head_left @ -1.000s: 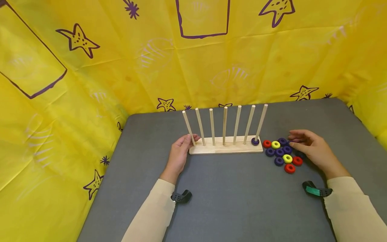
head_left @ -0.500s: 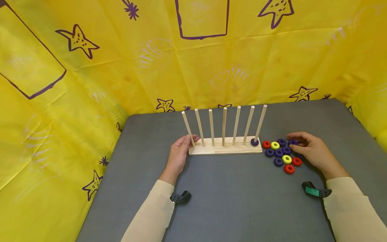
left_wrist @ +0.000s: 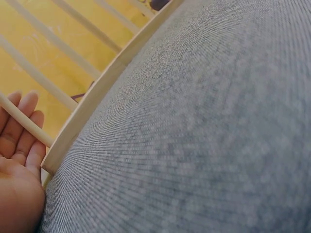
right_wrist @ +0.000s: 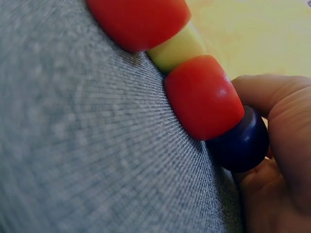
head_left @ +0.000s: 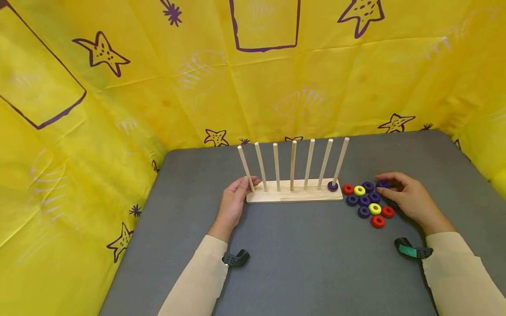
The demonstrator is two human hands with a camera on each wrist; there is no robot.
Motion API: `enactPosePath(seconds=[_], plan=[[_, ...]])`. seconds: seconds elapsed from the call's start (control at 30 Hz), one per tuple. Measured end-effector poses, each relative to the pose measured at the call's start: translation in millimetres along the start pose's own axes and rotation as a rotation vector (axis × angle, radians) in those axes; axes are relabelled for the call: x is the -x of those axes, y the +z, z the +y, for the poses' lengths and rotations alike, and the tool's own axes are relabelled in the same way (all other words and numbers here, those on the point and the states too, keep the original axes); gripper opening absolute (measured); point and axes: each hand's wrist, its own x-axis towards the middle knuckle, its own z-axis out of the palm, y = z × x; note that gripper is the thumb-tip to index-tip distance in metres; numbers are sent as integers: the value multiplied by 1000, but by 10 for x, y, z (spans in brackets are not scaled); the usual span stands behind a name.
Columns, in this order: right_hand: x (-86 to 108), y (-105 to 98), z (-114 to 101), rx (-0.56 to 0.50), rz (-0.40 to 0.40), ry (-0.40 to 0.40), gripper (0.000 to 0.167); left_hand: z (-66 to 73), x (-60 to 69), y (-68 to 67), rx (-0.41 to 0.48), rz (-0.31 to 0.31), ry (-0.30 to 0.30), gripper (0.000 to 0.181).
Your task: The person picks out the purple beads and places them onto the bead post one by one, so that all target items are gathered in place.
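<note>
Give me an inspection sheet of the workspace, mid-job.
Surface: grey table, flat.
Job's things: wooden stand with seven upright pegs; one blue ring on the right-end peg; loose rings, red, yellow and blue, grouped right of the stand.
Clutter: nothing seen.
Grippers: bare hands; left hand at the stand's left end, fingers behind the end peg; right hand with thumb and fingers around another blue ring.
Cables: nothing seen.
Surroundings: yellow backdrop with starfish and fish drawings.

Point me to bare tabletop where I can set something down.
The widest bare patch of table lies between the sleeves, in front of the pegboard. Another lies left of the left hand. It is crowded right of the pegboard, where rings cluster beside the right hand.
</note>
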Motion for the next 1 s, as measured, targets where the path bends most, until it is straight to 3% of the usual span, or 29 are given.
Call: enactPosePath(seconds=[0.43, 0.67, 1.0], plan=[[25, -3, -73, -26, 97, 47, 45, 10, -1, 3, -8, 1, -4, 45], [13, 12, -62, -63, 147, 48, 45, 14, -2, 3, -11, -3, -10, 45], [11, 53, -210, -99, 242, 60, 44, 4, 3, 0, 0, 1, -7, 46]])
